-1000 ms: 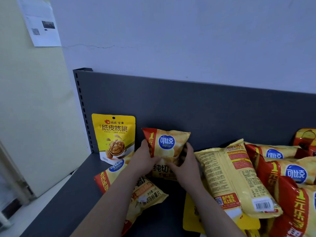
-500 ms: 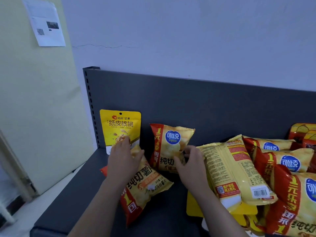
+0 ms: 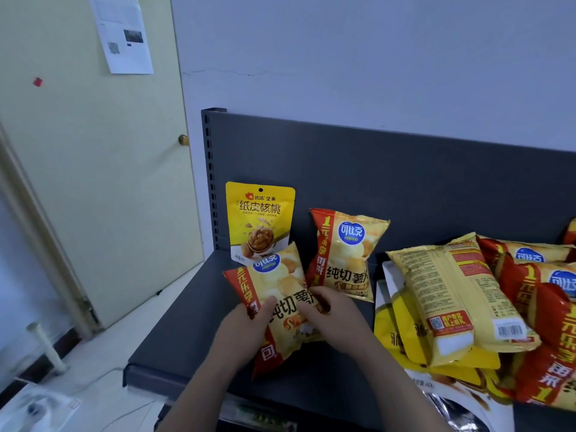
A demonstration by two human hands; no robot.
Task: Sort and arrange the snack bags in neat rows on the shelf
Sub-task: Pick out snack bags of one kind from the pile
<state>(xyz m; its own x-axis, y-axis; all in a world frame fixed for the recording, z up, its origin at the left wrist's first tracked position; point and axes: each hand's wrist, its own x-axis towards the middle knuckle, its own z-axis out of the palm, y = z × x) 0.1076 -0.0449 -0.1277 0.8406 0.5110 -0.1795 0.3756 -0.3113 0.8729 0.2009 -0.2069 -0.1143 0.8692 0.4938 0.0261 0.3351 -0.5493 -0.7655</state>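
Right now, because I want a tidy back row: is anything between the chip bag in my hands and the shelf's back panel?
Yes: the walnut pouch stands against the back panel behind the held chip bag, whose top overlaps its lower edge. A second chip bag stands beside it.

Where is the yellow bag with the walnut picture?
In the head view, the walnut bag stands upright at the back left corner of the shelf, left of the standing chip bag and just behind the held chip bag.
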